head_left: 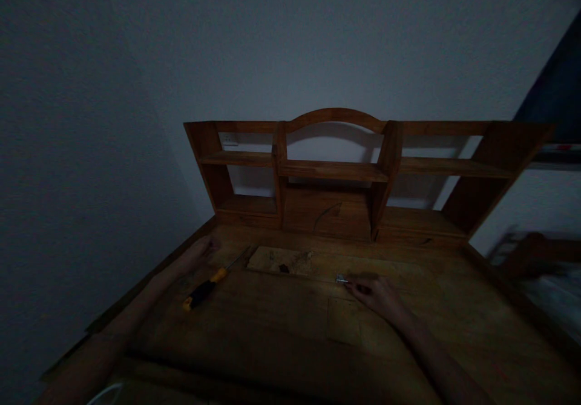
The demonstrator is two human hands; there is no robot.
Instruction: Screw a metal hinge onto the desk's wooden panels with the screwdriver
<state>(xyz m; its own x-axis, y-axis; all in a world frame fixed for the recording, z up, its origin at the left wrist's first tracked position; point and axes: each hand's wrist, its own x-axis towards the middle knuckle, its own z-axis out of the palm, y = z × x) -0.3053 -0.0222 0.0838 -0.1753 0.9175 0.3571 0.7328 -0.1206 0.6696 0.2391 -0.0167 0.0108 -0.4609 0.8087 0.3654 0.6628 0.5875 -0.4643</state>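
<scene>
My right hand (pixel 374 293) is low over the wooden desk, its fingers pinched on a small shiny metal piece (pixel 341 279) that sticks out to the left. Its exact kind is too small and dark to make out. Toward the desk's left edge, my left hand (pixel 203 251) has its fingers curled together, and whatever may be in them is hidden. Between the hands lies a screwdriver (pixel 206 289) with a yellow and black handle, its shaft pointing away to the upper right. Just beyond its tip a pale, worn rectangular patch (pixel 280 261) with a dark spot shows on the desktop.
A wooden shelf unit (pixel 333 171) with an arched top rail stands along the back of the desktop (pixel 281 314), against the wall. A wall socket (pixel 230 140) shows through its left opening. Something white and curved (pixel 105 393) is at the bottom left. The room is dim.
</scene>
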